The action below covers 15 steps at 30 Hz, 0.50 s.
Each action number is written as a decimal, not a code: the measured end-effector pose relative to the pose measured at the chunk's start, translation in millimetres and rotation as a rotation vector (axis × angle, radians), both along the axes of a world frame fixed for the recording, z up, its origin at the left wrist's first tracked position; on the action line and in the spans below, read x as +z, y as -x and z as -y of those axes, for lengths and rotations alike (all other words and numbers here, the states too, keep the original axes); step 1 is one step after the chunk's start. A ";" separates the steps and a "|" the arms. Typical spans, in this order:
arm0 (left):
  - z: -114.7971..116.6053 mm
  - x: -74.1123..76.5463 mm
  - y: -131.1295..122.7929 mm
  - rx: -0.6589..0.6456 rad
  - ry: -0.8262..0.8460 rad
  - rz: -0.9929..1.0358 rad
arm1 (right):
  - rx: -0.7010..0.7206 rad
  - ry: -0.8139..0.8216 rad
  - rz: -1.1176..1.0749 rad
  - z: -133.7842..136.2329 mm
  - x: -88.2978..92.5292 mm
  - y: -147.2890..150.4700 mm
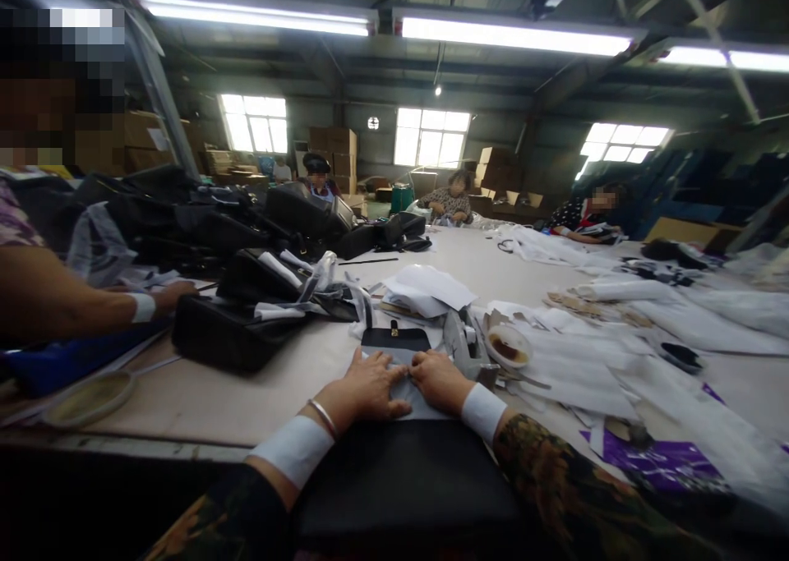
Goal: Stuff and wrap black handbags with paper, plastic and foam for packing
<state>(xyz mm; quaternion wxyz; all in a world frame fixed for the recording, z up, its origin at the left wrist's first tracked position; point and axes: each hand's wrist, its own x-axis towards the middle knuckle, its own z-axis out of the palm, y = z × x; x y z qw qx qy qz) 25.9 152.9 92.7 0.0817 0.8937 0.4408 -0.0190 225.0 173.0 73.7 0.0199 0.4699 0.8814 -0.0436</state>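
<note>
Workshop: from my remote seat I look into a dim hall, lamp tubes (516, 37) from eleven to two o'clock, windows (431, 136) between ten and two.
Table: a pale worktop (215, 405) runs away from me, with white sheets (579, 380) scattered around four o'clock.
Bag pile: black bags (215, 236) heap up at nine to ten.
Co-workers: one person's arm (74, 294) reaches in at nine; three people sit at the far side, between eleven and three.
Black bag: the piece I'm working on (400, 479) lies at six, below both hands.
Left hand: just past six, I have this hand (373, 380) palm down, fingers spread, pressed on the pale sheet (425, 409).
Right hand: at five, this hand (439, 380) has its fingers curled, tips on the sheet near the left; I cannot tell if they pinch anything.
Dish: a white bowl (509, 347) with brown contents sits at four.
Clasp: a gold fastening (394, 328) shows on the black flap (403, 339), just beyond my fingers.
</note>
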 end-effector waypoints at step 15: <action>2.3 -27.5 -33.7 0.031 -0.024 0.169 | 0.075 0.031 -0.041 0.7 -8.8 -1.4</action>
